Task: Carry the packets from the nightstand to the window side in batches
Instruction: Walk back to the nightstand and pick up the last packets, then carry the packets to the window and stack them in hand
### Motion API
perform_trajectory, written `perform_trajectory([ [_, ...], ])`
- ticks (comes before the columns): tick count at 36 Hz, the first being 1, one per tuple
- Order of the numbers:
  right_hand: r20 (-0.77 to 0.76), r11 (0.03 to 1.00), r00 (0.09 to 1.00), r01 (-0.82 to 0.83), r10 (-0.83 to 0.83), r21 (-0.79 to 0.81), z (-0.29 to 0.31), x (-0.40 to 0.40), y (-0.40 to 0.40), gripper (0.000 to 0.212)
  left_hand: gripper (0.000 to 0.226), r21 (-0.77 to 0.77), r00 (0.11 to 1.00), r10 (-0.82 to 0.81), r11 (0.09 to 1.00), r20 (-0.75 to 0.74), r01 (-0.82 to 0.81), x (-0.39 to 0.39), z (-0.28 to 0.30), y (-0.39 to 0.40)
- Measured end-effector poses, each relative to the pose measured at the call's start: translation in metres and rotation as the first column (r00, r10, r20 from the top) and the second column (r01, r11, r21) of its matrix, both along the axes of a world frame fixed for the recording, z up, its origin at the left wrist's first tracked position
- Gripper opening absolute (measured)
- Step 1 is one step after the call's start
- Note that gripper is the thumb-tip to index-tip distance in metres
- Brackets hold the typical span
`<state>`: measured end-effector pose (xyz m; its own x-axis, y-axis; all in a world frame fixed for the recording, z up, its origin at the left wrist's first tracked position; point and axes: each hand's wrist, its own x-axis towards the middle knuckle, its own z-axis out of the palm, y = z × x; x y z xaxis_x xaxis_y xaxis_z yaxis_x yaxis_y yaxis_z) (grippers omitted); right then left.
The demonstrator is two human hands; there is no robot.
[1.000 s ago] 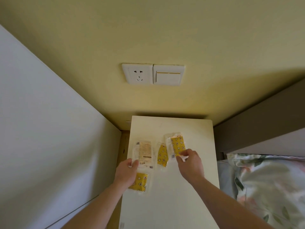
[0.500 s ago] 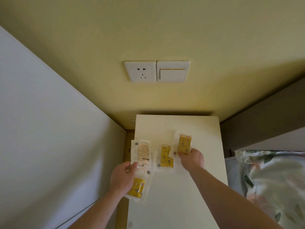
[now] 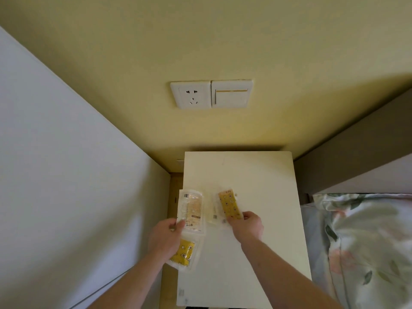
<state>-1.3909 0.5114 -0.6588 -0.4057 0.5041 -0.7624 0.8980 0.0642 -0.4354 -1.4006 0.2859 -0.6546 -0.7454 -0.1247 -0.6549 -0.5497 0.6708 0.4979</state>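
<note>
A white nightstand point(image 3: 256, 179) stands against the yellow wall. My left hand point(image 3: 163, 238) grips two clear packets at the nightstand's left edge: a pale printed packet point(image 3: 191, 210) pointing up and a yellow-patterned packet point(image 3: 185, 255) below the fingers. My right hand point(image 3: 246, 226) pinches the lower end of an orange-yellow packet point(image 3: 229, 205), which lies over a second clear packet point(image 3: 215, 210) on the nightstand top.
A wall socket point(image 3: 191, 94) and a light switch point(image 3: 231, 94) sit on the yellow wall above. A white panel point(image 3: 55, 175) rises close on the left. A floral bedcover point(image 3: 365, 241) and dark headboard point(image 3: 356, 157) lie to the right.
My right hand has drawn the right-hand yellow packet leftward over the middle packet and now pinches it. My left hand keeps its two packets, barely shifted.
</note>
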Motion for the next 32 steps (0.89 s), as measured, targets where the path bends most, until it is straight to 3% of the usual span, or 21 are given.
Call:
perform_trajectory([
  [7,-0.049,0.995,0.997,-0.062,0.066,0.077,0.058,0.016,0.025,0.022,0.031,-0.100,0.993,-0.117,0.988,-0.019,0.115,0.003,0.027,0.001],
  [12,-0.048,0.965,0.978,-0.192,0.203,0.177,0.122,0.055,0.043,0.014,0.027,-0.164,0.958,-0.284,0.948,-0.036,0.274,0.015,0.092,0.020],
  [17,-0.090,0.969,0.981,-0.150,0.170,0.199,0.186,0.117,0.055,0.012,0.021,-0.180,0.892,-0.451,0.881,-0.033,0.438,0.041,0.153,0.041],
  [21,-0.110,0.973,0.990,-0.061,0.087,0.222,0.221,0.169,0.062,0.011,0.017,-0.195,0.817,-0.576,0.806,-0.042,0.558,0.065,0.193,0.063],
  [32,-0.156,0.960,0.978,0.168,-0.135,0.223,0.282,0.321,0.085,0.021,0.025,-0.262,0.485,-0.863,0.505,-0.142,0.823,0.150,0.262,0.139],
])
